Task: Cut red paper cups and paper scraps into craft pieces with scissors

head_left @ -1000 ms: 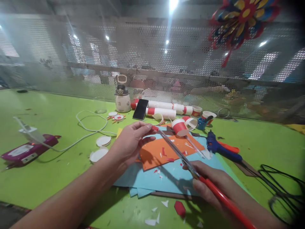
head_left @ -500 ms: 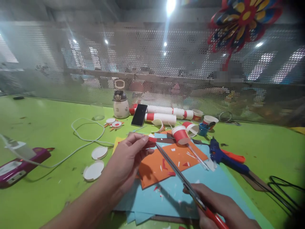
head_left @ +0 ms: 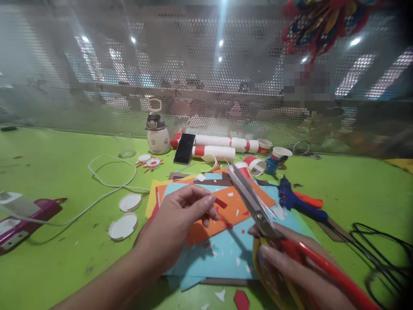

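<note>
My left hand point(head_left: 180, 219) pinches a small red paper strip point(head_left: 221, 201) between thumb and fingertips, above the coloured sheets. In my right hand point(head_left: 297, 258) is a pair of scissors point(head_left: 258, 211) with red and yellow handles, its blades pointing up and away, apart from the strip. Beneath both hands lie an orange sheet point(head_left: 203, 232) and a light blue sheet point(head_left: 226, 262), scattered with red and white paper scraps. A red and white paper cup point(head_left: 241, 170) stands just behind the scissor blades, partly hidden by them.
A blue glue gun point(head_left: 300, 206) and its black cable lie on the right. Farther back are a phone point(head_left: 184, 148), white paper rolls point(head_left: 214, 153) and a bottle point(head_left: 158, 137). White paper discs point(head_left: 123, 226) and a purple power strip point(head_left: 32, 224) are on the left.
The scissors have moved away from the red strip and turned, blades now upward to its right. My left hand has lowered slightly with the strip. The view has tilted down.
</note>
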{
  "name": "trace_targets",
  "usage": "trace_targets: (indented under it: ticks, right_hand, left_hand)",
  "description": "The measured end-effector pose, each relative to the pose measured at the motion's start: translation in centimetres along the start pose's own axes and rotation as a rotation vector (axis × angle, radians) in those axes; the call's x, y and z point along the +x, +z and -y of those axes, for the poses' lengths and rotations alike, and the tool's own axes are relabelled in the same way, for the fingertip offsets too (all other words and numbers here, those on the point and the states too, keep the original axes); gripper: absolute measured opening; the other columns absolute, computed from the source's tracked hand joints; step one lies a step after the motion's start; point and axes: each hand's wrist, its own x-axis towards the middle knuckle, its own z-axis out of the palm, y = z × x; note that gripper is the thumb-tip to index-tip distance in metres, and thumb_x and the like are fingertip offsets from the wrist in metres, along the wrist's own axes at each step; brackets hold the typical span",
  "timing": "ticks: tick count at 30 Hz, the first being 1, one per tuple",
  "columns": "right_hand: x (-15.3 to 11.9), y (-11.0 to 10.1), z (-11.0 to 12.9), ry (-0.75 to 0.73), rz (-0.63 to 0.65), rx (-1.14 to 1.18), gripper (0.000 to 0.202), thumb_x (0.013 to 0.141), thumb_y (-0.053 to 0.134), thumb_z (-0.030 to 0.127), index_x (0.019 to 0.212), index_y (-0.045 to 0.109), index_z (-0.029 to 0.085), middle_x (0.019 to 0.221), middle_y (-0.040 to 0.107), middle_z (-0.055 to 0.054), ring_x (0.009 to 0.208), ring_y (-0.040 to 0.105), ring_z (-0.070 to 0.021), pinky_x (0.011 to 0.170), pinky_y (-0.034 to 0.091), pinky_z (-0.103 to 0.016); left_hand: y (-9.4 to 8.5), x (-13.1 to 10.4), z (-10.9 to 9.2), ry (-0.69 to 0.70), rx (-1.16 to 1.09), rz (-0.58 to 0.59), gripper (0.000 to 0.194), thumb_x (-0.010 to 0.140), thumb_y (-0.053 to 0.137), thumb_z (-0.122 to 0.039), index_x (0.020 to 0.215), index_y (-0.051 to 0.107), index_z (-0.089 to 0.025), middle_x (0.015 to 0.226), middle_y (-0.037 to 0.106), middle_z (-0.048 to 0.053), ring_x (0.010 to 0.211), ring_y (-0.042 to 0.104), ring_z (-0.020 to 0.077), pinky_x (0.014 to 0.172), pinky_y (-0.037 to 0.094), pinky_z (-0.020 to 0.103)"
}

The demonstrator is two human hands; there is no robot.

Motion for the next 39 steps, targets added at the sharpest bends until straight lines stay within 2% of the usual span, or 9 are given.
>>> trace_targets:
  ticks: [3, 4, 9, 13, 16, 20, 23, 28, 39]
  right_hand:
    - [0.0, 0.2, 0.6, 0.186, 0.258, 0.394, 0.030, 0.092, 0.054, 0.037, 0.075, 0.066, 0.017, 0.069, 0.062, -0.002, 0.062, 0.062, -0.0132, 0.056, 0.052, -0.024]
    - [-0.1, 0.3, 0.7, 0.146, 0.250, 0.420, 0.027, 0.092, 0.054, 0.032, 0.078, 0.067, 0.014, 0.074, 0.064, -0.005, 0.070, 0.064, -0.0145, 0.068, 0.053, -0.027]
    - [-0.2, 0.9, 0.8, 0.163, 0.284, 0.582, 0.019, 0.089, 0.057, 0.021, 0.107, 0.063, 0.017, 0.075, 0.065, -0.003, 0.064, 0.063, -0.0130, 0.062, 0.053, -0.028]
    - [-0.1, 1.0, 0.7, 0.099, 0.257, 0.532, 0.010, 0.084, 0.063, 0.023, 0.088, 0.066, 0.014, 0.068, 0.060, 0.001, 0.060, 0.061, -0.0112, 0.060, 0.051, -0.025]
    - [0.0, 1.0, 0.7, 0.033, 0.213, 0.473, 0.013, 0.086, 0.062, 0.026, 0.081, 0.066, 0.014, 0.068, 0.059, 0.001, 0.062, 0.059, -0.0113, 0.061, 0.051, -0.025]
    - [-0.3, 1.5, 0.4, -0.203, -0.052, 0.193, 0.021, 0.092, 0.058, 0.022, 0.112, 0.058, 0.026, 0.081, 0.058, 0.005, 0.069, 0.056, -0.0095, 0.066, 0.048, -0.022]
    - [-0.7, 2.2, 0.1, -0.391, -0.233, -0.105, 0.026, 0.092, 0.054, 0.018, 0.115, 0.054, 0.030, 0.078, 0.056, 0.006, 0.065, 0.055, -0.0089, 0.061, 0.047, -0.021]
    - [-0.7, 3.1, 0.0, -0.553, -0.288, -0.322, 0.032, 0.087, 0.054, 0.010, 0.113, 0.053, 0.028, 0.078, 0.057, 0.006, 0.065, 0.058, -0.0083, 0.062, 0.051, -0.018]
    - [-0.6, 2.0, 1.2, -0.314, -0.146, -0.437, 0.012, 0.092, 0.049, 0.031, 0.099, 0.054, 0.023, 0.067, 0.053, 0.004, 0.055, 0.050, -0.0109, 0.051, 0.046, -0.021]
  left_hand:
    - [1.0, -0.8, 0.4, 0.077, 0.189, 0.190, 0.006, 0.075, 0.072, -0.021, 0.071, 0.071, -0.017, 0.064, 0.065, 0.000, 0.058, 0.055, 0.0088, 0.057, 0.044, 0.020]
    - [1.3, -1.0, 0.6, 0.121, 0.238, 0.236, 0.004, 0.074, 0.072, -0.018, 0.069, 0.072, -0.017, 0.066, 0.066, 0.001, 0.061, 0.056, 0.0096, 0.059, 0.044, 0.020]
    - [1.8, -1.3, 1.0, 0.259, 0.332, 0.363, 0.009, 0.076, 0.068, -0.011, 0.073, 0.075, -0.017, 0.069, 0.067, 0.003, 0.066, 0.061, 0.0127, 0.065, 0.048, 0.024]
    - [1.6, -1.2, 1.3, 0.280, 0.324, 0.424, 0.009, 0.077, 0.068, -0.012, 0.077, 0.075, -0.018, 0.075, 0.069, 0.003, 0.072, 0.062, 0.0136, 0.071, 0.048, 0.025]
    - [1.7, -1.3, 1.7, 0.108, 0.219, 0.382, 0.013, 0.075, 0.070, -0.017, 0.088, 0.072, -0.021, 0.081, 0.069, 0.002, 0.074, 0.062, 0.0134, 0.070, 0.047, 0.025]
    - [2.2, -1.7, 2.2, -0.171, 0.143, 0.317, 0.010, 0.077, 0.070, -0.027, 0.082, 0.069, -0.019, 0.072, 0.066, 0.000, 0.063, 0.056, 0.0110, 0.059, 0.044, 0.022]
    - [2.6, -2.0, 2.2, -0.219, 0.121, 0.273, 0.012, 0.078, 0.068, -0.029, 0.074, 0.069, -0.018, 0.068, 0.065, 0.000, 0.061, 0.053, 0.0100, 0.060, 0.042, 0.021]
    - [2.9, -2.2, 2.2, -0.239, 0.110, 0.187, 0.016, 0.079, 0.068, -0.029, 0.067, 0.068, -0.018, 0.065, 0.062, -0.001, 0.060, 0.051, 0.0093, 0.060, 0.039, 0.021]
    - [1.7, -1.4, 1.6, -0.182, 0.054, 0.078, 0.018, 0.081, 0.065, -0.035, 0.079, 0.060, -0.017, 0.076, 0.062, 0.000, 0.064, 0.052, 0.0101, 0.062, 0.042, 0.024]
